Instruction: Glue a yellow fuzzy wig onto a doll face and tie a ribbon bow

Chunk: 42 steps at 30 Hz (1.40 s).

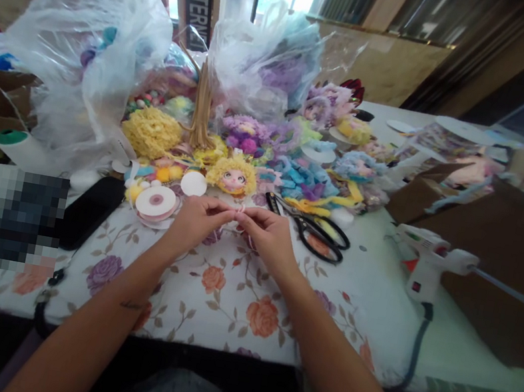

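Note:
My left hand [197, 222] and my right hand [270, 232] meet at the middle of the flowered cloth, fingertips almost touching. Both are closed in a pinch on a thin pale pink cord [240, 209], mostly hidden by the fingers. Just beyond them lies a doll head [234, 179] with curly yellow hair. A ribbon spool [157, 202] is close to my left hand, with a white disc [194, 184] behind it. Black-handled scissors [319, 233] lie to the right of my right hand.
Plastic bags [106, 47], yellow fluffy yarn [151, 132] and blue fluffy strips [306, 177] crowd the back. At right are a glue gun [426, 259] with its cord and a cardboard box [508, 266]. A black phone [91, 213] and a thread cone [21, 150] are at left.

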{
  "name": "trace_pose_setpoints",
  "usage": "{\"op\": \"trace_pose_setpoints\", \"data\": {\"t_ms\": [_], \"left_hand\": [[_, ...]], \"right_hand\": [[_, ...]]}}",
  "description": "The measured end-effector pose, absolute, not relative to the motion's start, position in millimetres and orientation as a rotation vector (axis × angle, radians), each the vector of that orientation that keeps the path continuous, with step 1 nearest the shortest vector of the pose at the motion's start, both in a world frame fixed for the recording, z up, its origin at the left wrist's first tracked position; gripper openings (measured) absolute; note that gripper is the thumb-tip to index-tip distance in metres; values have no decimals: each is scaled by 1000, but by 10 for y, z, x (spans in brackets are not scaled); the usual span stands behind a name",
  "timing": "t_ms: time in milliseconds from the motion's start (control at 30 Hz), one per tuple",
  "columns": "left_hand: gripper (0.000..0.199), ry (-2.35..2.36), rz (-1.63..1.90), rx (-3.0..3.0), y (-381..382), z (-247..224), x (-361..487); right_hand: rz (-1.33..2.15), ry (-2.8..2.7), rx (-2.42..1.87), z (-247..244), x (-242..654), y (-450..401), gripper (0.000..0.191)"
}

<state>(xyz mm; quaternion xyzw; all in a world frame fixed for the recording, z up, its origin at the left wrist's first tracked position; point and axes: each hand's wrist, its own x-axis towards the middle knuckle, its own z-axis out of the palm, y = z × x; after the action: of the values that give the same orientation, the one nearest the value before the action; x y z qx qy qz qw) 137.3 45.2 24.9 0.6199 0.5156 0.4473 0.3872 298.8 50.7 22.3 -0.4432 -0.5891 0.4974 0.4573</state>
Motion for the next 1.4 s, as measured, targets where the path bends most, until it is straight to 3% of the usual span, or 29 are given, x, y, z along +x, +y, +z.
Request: {"op": "trace_pose_setpoints", "data": {"t_ms": [200, 433, 533, 900, 1400], "left_hand": [[37, 1166, 1222, 1293, 493, 214, 1388], [26, 1307, 1415, 1332, 487, 232, 1363], [36, 1387, 1387, 1439, 474, 232, 1362], [21, 1126, 1228, 1366, 479, 206, 1385], [18, 960, 1163, 950, 468, 228, 1380]], "right_hand": [[1275, -1307, -1152, 226, 2986, 522, 23], [1257, -1291, -1134, 220, 2970, 525, 23], [1280, -1286, -1125, 206, 2954, 520, 24], [1346, -1230, -1097, 211, 2948, 507, 18], [1591, -1149, -944, 224, 2966, 509, 16]]}}
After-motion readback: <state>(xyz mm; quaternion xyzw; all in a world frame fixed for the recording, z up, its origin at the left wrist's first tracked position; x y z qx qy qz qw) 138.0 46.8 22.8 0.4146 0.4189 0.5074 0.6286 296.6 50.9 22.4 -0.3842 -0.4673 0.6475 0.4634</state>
